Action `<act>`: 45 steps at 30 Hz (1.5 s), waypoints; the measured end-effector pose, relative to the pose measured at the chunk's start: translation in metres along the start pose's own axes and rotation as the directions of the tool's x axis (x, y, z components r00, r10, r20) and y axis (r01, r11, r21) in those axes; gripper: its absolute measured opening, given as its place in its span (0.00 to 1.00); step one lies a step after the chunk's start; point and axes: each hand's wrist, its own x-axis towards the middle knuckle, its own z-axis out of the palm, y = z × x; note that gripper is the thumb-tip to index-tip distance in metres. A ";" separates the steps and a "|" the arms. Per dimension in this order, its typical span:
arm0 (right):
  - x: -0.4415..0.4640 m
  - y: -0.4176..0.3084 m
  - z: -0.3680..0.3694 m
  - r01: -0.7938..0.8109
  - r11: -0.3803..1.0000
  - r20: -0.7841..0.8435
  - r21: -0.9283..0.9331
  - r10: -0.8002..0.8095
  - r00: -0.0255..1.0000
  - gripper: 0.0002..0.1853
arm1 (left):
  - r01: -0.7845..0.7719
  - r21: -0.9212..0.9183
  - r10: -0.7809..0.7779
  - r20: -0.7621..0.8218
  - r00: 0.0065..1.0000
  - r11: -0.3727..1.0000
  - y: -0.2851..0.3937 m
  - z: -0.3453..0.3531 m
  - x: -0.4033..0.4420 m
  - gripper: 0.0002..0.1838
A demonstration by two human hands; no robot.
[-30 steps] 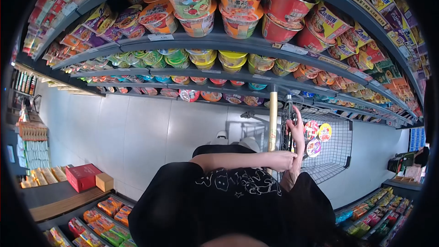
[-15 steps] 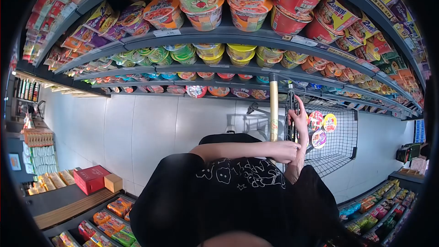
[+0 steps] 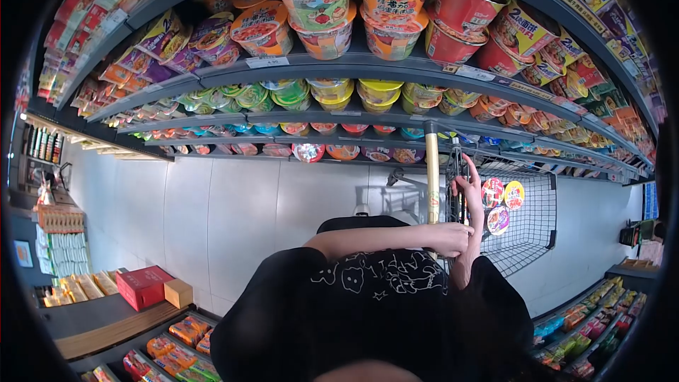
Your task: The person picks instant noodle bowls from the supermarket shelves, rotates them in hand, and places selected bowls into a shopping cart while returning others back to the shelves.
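Observation:
My left hand [image 3: 453,239] reaches across my body with its fingers curled closed against my right wrist. What those fingers pinch, if anything, is too small to see. My right hand [image 3: 469,189] is stretched forward beside the shopping cart's [image 3: 556,205] near end, fingers apart and holding nothing visible. In the wire cart lie several cup noodles: a red-lidded cup [image 3: 493,193], a yellow-rimmed cup [image 3: 515,195] and a purple cup [image 3: 498,220]. The cart's pale handle bar [image 3: 433,177] is left of my right hand.
Ahead, shelves [image 3: 339,114] hold rows of instant noodle cups, with noodle buckets [image 3: 311,10] on the upper one. A red box [image 3: 144,287] stands on a counter at the left. Snack racks [image 3: 590,325] are behind at right. Grey tiled floor [image 3: 240,226] lies beneath.
The view has shifted slightly, so the shelves, cart and arms all appear a little farther right and lower. My left hand stays at my right wrist; the right fingers remain apart.

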 end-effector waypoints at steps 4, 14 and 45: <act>0.002 0.000 -0.002 -0.011 0.999 0.001 0.033 0.011 1.000 0.32 | 0.012 -0.033 -0.013 -0.028 1.000 0.999 -0.002 0.000 0.002 0.07; 0.003 -0.001 -0.003 -0.006 1.000 -0.003 0.004 0.006 1.000 0.32 | 0.020 -0.054 -0.021 -0.024 0.999 0.998 -0.004 0.001 0.003 0.07; 0.182 -0.230 0.118 0.276 0.495 -0.417 -0.824 -0.860 0.296 0.61 | 0.407 -0.330 -0.482 -0.186 0.856 0.851 -0.022 -0.009 -0.011 0.10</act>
